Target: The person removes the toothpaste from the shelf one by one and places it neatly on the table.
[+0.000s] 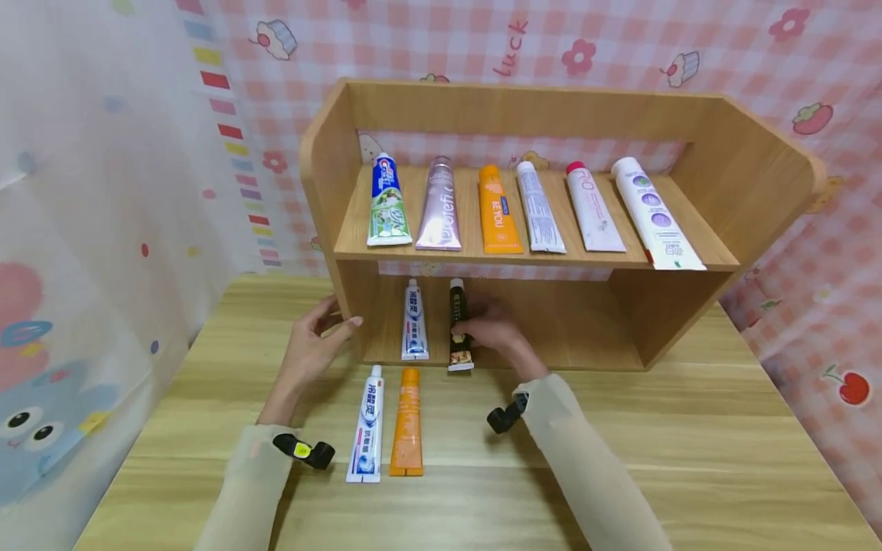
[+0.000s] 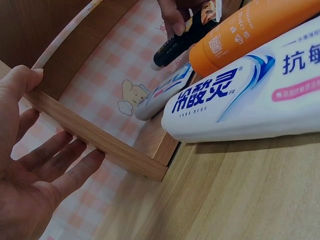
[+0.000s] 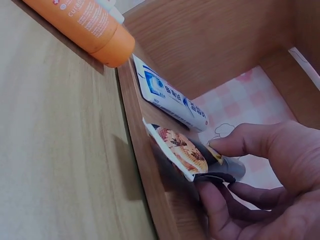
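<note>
My right hand (image 1: pixel 492 329) pinches a dark toothpaste tube (image 1: pixel 458 314) between thumb and fingers on the lower level of a wooden shelf (image 1: pixel 551 321). Its cap points to the back, and its printed flat end (image 3: pixel 182 150) faces the front edge. Left of it, a white and blue toothpaste tube (image 1: pixel 414 321) lies on the same level. My left hand (image 1: pixel 313 344) holds the shelf's left side panel (image 2: pixel 100 130), thumb at the front edge and fingers along the outer side. Between my forearms, another white and blue tube (image 1: pixel 367 428) and an orange tube (image 1: pixel 407 428) lie on the table.
On the upper level several tubes lie in a row, from a blue and green tube (image 1: pixel 389 203) to a large white tube (image 1: pixel 658 214). The wooden table (image 1: pixel 723 459) extends in front. A checked cloth (image 1: pixel 441 46) hangs behind the shelf.
</note>
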Available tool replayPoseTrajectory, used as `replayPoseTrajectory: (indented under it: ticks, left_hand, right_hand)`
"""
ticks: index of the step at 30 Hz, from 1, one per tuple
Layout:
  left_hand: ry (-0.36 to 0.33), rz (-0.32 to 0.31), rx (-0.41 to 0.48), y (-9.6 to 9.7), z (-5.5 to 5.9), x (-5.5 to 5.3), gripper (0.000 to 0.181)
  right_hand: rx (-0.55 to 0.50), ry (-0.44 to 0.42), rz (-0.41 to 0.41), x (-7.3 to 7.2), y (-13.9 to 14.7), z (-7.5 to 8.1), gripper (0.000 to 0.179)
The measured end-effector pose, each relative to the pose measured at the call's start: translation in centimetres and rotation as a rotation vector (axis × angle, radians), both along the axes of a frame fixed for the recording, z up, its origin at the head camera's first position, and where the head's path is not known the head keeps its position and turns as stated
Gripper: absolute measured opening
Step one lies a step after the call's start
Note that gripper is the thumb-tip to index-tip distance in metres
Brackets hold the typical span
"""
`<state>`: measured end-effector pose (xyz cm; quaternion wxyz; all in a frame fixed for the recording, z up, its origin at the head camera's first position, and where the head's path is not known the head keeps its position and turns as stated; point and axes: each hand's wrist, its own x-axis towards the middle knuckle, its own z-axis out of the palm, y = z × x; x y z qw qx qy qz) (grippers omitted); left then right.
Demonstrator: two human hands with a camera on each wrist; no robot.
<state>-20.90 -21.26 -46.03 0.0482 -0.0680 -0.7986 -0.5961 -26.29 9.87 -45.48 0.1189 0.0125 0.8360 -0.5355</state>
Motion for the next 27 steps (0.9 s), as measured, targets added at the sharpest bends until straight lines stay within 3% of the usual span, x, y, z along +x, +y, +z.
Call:
replayPoseTrajectory:
  ticks: [13, 27]
  left_hand:
    - [0.005, -0.006, 0.017, -0.1, 0.0, 0.1, 0.061]
    - [0.023, -0.006, -0.004, -0.1, 0.1, 0.2, 0.06]
  right_hand:
    - [-0.085, 0.006, 0.032, 0.9, 0.6, -0.5, 0.073]
    - [-0.22, -0.02, 0.044, 1.8, 1.5, -1.0, 0.071]
